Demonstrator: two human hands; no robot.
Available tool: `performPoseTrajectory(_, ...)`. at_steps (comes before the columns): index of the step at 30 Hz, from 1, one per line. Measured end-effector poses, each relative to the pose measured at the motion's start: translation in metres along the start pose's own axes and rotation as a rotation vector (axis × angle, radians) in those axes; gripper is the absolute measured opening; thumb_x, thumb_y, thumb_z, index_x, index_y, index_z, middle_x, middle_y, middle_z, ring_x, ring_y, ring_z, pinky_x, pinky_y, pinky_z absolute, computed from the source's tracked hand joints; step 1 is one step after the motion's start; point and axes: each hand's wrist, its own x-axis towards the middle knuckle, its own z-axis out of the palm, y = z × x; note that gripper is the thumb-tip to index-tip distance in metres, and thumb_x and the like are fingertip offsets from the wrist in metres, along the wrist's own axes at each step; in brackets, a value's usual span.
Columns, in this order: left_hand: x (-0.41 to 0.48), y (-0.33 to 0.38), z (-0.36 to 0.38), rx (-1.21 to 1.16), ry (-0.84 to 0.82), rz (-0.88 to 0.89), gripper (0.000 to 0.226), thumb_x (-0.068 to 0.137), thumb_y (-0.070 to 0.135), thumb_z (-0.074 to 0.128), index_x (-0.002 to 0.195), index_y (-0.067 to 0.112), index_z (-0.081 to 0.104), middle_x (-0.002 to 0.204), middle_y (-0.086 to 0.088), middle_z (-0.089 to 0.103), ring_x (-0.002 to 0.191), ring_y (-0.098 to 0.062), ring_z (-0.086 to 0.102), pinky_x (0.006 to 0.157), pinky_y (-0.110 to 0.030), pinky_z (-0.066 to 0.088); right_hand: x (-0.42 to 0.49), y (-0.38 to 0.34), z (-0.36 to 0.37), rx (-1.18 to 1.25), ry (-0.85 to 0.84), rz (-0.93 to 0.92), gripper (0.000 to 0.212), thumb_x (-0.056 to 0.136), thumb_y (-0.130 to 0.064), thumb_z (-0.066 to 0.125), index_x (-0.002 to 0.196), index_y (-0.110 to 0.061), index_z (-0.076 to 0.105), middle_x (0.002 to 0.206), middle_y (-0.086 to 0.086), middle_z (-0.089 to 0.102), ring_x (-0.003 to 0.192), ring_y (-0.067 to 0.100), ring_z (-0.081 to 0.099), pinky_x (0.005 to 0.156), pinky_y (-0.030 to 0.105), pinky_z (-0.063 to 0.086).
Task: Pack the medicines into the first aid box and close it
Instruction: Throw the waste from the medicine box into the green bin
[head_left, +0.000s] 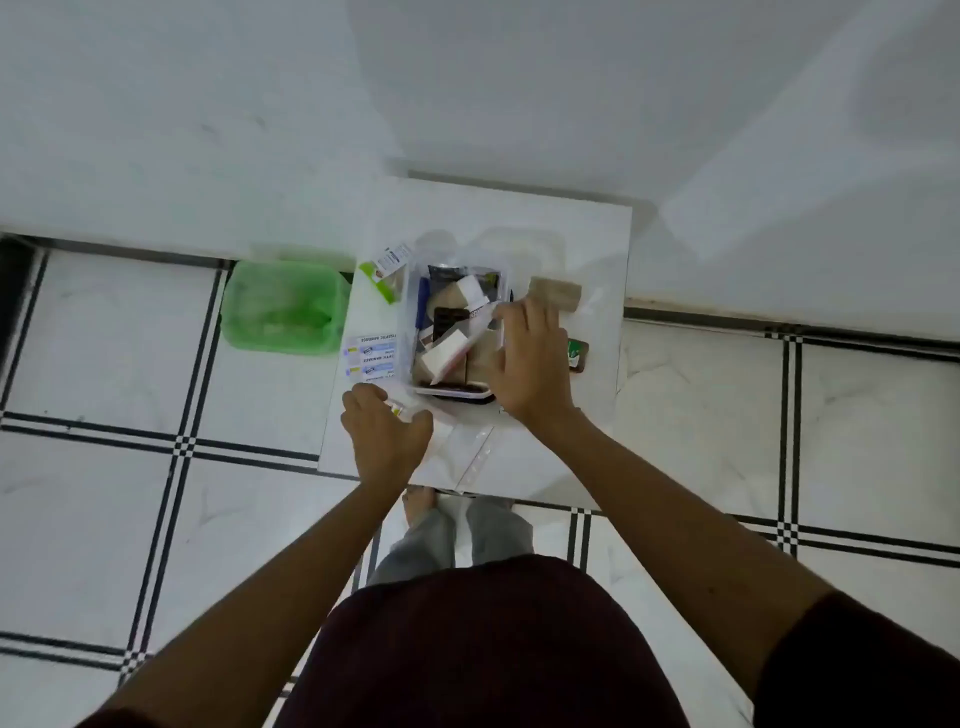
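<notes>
First aid box (423, 332), frame centre, sits open and half full. Nearest me, my left hand (387, 431) curls around a small vial (399, 410). Beyond it, my right hand (530, 358), fingers spread, holds nothing I can make out. I'd steady the box, then drop the vial upright into a gap.

Medicines (451, 332) crowd the open box (410, 312).

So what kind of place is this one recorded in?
Probably a room in a home, not a clinic or lab: a tiled floor with black grid lines, a small white table set against a plain white wall, and a green plastic bin beside it.
</notes>
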Motion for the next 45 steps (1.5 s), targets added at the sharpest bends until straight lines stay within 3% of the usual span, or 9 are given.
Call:
performPoseTrajectory(7, -0.003, 0.001, 0.013, 0.071, -0.123, -0.263, 0.066, 0.064, 0.018, 0.078, 0.115, 0.002, 0.039, 0.120, -0.016, 0.042, 0.111, -0.033, 0.041, 0.076, -0.031, 0.027, 0.008, -0.013, 0.006, -0.266, -0.124, -0.073, 0.053, 0.073, -0.006, 0.063, 0.123, -0.021, 0.052, 0.118, 0.013, 0.052, 0.106, 0.033, 0.047, 0.077, 0.047, 0.042)
performPoseTrajectory(14, 0.006, -0.017, 0.017, -0.011, -0.182, -0.386, 0.077, 0.059, 0.005, 0.082, 0.120, 0.004, 0.035, 0.126, -0.019, 0.039, 0.115, -0.036, 0.042, 0.101, -0.044, 0.040, 0.011, -0.020, 0.006, -0.400, -0.156, -0.089, 0.021, 0.070, -0.015, 0.073, 0.090, -0.023, 0.070, 0.112, 0.005, 0.057, 0.105, 0.029, 0.049, 0.078, 0.046, 0.034)
performPoseTrajectory(18, 0.007, -0.014, 0.012, -0.227, -0.134, -0.457, 0.057, 0.064, -0.002, 0.076, 0.112, 0.004, 0.045, 0.114, -0.017, 0.054, 0.103, -0.031, 0.054, 0.080, -0.033, 0.047, 0.017, -0.025, 0.003, -0.417, -0.126, -0.097, 0.012, 0.071, -0.015, 0.074, 0.080, -0.023, 0.071, 0.106, 0.003, 0.056, 0.102, 0.027, 0.046, 0.079, 0.045, 0.030)
performPoseTrajectory(21, 0.008, -0.009, 0.003, -0.281, -0.181, -0.490, 0.040, 0.070, 0.003, 0.071, 0.107, 0.003, 0.058, 0.097, -0.011, 0.062, 0.085, -0.027, 0.063, 0.072, -0.030, 0.052, 0.022, -0.030, -0.006, -0.385, -0.126, -0.111, 0.014, 0.074, -0.019, 0.072, 0.087, -0.022, 0.071, 0.110, 0.004, 0.055, 0.105, 0.028, 0.043, 0.080, 0.045, 0.028)
performPoseTrajectory(25, 0.011, -0.005, -0.025, -0.365, -0.235, -0.530, 0.012, 0.071, 0.002, 0.069, 0.074, 0.008, 0.059, 0.073, -0.007, 0.057, 0.055, -0.018, 0.053, 0.044, -0.021, 0.047, 0.027, -0.039, -0.030, -0.325, -0.082, -0.129, 0.013, 0.077, -0.021, 0.069, 0.089, -0.022, 0.072, 0.111, 0.002, 0.058, 0.105, 0.028, 0.044, 0.080, 0.043, 0.026)
performPoseTrajectory(30, 0.025, -0.016, -0.077, -0.426, -0.284, -0.538, 0.018, 0.055, 0.010, 0.075, 0.065, 0.002, 0.063, 0.066, -0.014, 0.057, 0.060, -0.027, 0.053, 0.055, -0.029, 0.045, 0.044, -0.063, -0.052, -0.215, 0.034, -0.141, 0.010, 0.074, -0.020, 0.066, 0.081, -0.027, 0.070, 0.097, -0.008, 0.064, 0.099, 0.022, 0.046, 0.076, 0.037, 0.017)
performPoseTrajectory(36, 0.092, -0.038, -0.143, -0.618, -0.095, -0.603, 0.011, 0.067, -0.002, 0.071, 0.068, 0.003, 0.061, 0.074, -0.017, 0.057, 0.055, -0.022, 0.050, 0.035, -0.018, 0.046, 0.083, -0.128, -0.029, -0.079, 0.071, -0.224, 0.008, 0.073, -0.023, 0.061, 0.076, -0.028, 0.066, 0.079, -0.012, 0.065, 0.096, 0.018, 0.048, 0.080, 0.037, 0.016)
performPoseTrajectory(42, 0.192, -0.070, -0.159, -0.735, 0.035, -0.639, 0.014, 0.069, -0.005, 0.067, 0.082, -0.004, 0.063, 0.093, -0.021, 0.060, 0.073, -0.033, 0.059, 0.040, -0.024, 0.053, 0.129, -0.195, 0.050, -0.080, -0.080, -0.254, 0.012, 0.076, -0.016, 0.057, 0.077, -0.025, 0.065, 0.074, -0.006, 0.063, 0.085, 0.019, 0.051, 0.073, 0.037, 0.016)
performPoseTrajectory(45, 0.245, -0.094, -0.161, -0.703, 0.056, -0.642, 0.014, 0.067, -0.004, 0.065, 0.081, -0.005, 0.065, 0.087, -0.018, 0.063, 0.069, -0.034, 0.063, 0.042, -0.029, 0.056, 0.158, -0.222, 0.103, -0.083, -0.195, -0.183, 0.012, 0.079, -0.016, 0.055, 0.083, -0.020, 0.066, 0.079, -0.001, 0.063, 0.080, 0.024, 0.055, 0.071, 0.036, 0.025)
